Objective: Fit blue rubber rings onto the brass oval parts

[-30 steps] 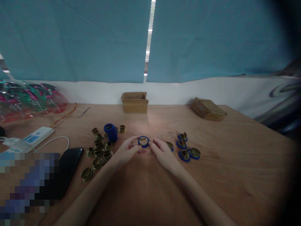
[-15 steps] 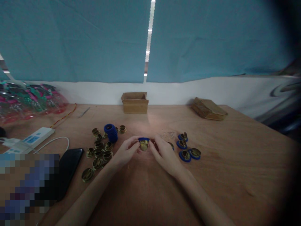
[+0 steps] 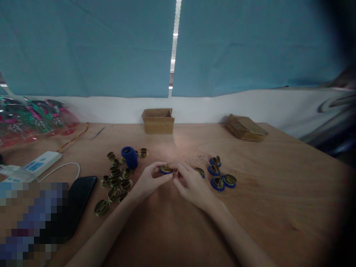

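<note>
Between my hands is a round gold-coloured metal part with a blue ring around its rim, held just above the table. My left hand grips its left side, thumb in front and fingers behind. At its right edge are the bent, closed fingertips of my right hand; exactly what they pinch is partly hidden. Left of my hands several gold metal parts without rings surround a stack of blue rings. To the right lie several ringed gold parts, one of them close beside my right hand.
Small clear pieces lie behind my right hand. An open cardboard box and another carton stand farther back. At left are a phone, a power strip, a white cable, tweezers and bagged pliers.
The ringed gold part has tipped from facing me to lying nearly flat, and has shifted slightly left. My left thumb has moved across its front, and my right fingers have curled in more.
</note>
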`<state>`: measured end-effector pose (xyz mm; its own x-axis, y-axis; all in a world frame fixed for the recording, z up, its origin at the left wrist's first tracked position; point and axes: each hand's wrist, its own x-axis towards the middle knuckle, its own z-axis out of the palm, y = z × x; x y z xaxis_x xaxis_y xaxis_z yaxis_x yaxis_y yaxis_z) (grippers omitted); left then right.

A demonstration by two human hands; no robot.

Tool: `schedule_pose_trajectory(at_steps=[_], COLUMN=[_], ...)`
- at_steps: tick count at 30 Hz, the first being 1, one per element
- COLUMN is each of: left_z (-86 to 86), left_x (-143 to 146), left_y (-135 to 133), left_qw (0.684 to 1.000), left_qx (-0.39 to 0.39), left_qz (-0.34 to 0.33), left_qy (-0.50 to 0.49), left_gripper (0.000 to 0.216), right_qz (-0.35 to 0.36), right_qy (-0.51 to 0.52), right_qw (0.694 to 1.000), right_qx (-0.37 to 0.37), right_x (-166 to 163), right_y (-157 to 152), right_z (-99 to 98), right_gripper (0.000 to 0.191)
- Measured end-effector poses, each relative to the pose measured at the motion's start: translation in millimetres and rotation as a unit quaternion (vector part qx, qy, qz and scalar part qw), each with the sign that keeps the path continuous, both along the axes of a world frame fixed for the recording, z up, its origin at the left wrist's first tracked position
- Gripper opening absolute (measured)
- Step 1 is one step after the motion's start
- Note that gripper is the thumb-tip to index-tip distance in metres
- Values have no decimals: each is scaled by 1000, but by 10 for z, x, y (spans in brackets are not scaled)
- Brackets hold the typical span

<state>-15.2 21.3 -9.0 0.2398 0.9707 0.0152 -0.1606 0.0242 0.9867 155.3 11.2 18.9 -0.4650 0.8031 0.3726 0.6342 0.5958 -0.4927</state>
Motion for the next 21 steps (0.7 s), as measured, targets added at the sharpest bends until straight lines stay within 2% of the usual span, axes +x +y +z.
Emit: schedule_pose_trajectory(at_steps=[2,5,7,8,10,13,17,21], left_z=[7,14,6,-2,-23,-42,-25,-15], left_x=[-7,-13,-11,-7,4,19,30,32], left_y=[1,2,2,0,-7,-31,-69,-84], left_qw=[1000,999,997,996,995,990,984,982], left_qx=[-3,7,23,31,48,78,94,101], left_qz=[15,32,35,36,31,15,-3,-12], left_qy=[14,44,62,70,88,121,150,157], left_gripper=[43,43,42,41,40,36,34,34], right_qz=[-49,-187,-268,-285,-279,-206,-129,-92], right_qy=[8,43,34,9,-50,-121,-151,-163], right_qw=[998,979,961,958,959,969,969,966], right_qx=[28,69,53,34,-9,-66,-148,-178], right_x=[86,312,480,554,659,702,655,620], right_y=[49,164,255,302,401,579,873,1089], right_z=[47,131,165,171,161,114,9,-120], right_gripper=[18,14,14,13,12,11,10,13])
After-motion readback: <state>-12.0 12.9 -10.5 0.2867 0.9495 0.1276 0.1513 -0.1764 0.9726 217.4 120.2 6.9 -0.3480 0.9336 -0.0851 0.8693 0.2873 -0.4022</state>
